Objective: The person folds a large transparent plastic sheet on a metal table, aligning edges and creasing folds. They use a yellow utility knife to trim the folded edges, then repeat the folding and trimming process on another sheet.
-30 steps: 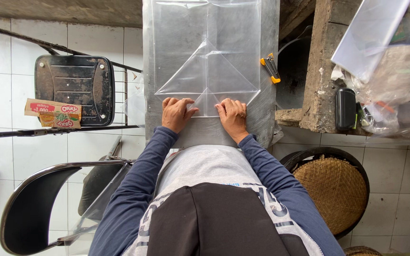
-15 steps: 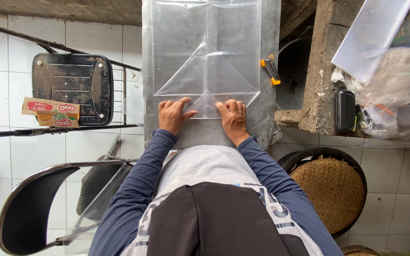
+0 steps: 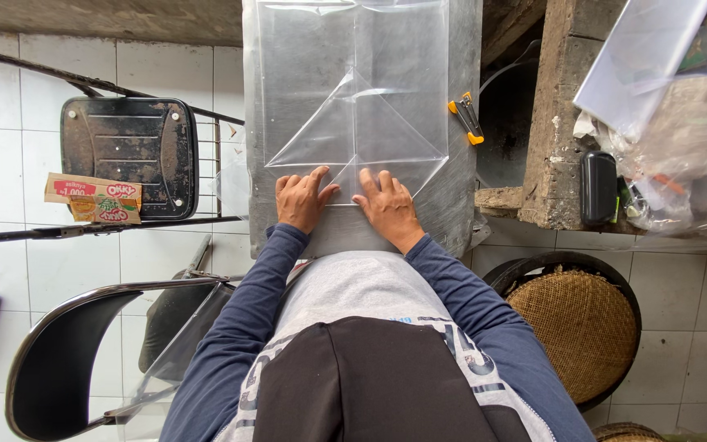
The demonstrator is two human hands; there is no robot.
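Since the earlier pictures both hands have slid closer together along the near edge of the clear plastic sheet, which lies folded into a triangle on the grey table. The left hand and right hand press flat on it, fingers spread, gripping nothing. Right of the sheet lies a yellow cutter. Left of the table stands a black chair on white floor tiles.

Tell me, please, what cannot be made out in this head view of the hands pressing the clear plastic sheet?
- Palms of the left hand and right hand: face down, hidden.
- Near edge of the clear plastic sheet: covered by both hands.
- Woven basket: partly behind the right sleeve.
- Yellow tool: too small to identify.
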